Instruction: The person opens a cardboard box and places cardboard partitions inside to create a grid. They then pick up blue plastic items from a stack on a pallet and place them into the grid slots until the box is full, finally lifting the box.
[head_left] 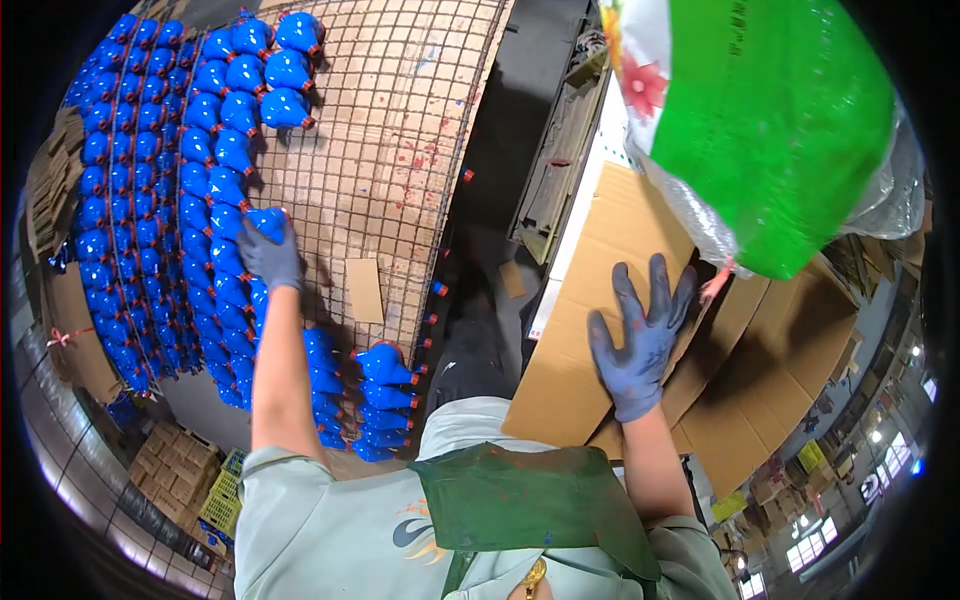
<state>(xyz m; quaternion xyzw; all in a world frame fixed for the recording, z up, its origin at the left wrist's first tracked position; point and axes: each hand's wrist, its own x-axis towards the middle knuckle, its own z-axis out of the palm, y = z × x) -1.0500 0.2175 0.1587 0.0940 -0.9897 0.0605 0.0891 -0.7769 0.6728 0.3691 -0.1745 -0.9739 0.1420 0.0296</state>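
Note:
My left hand [270, 256], in a grey glove, reaches to the wire-mesh rack [385, 150]. Its fingers and thumb close around a glossy blue bulb-shaped piece [266, 221] at the end of a row. Many similar blue pieces with red tips [232, 150] lie in rows around it; their exact kind is unclear. My right hand [640, 350], also gloved in grey, rests with fingers spread on a cardboard flap [590, 300] of an open carton [770, 350]. Nothing is held in it.
A green plastic bag with clear wrap [770, 130] bulges over the carton's far side. A small cardboard piece [364, 290] lies on the mesh. More blue pieces [385, 390] sit at the rack's near end. Stacked cartons [172, 468] and a yellow crate [222, 500] stand at lower left.

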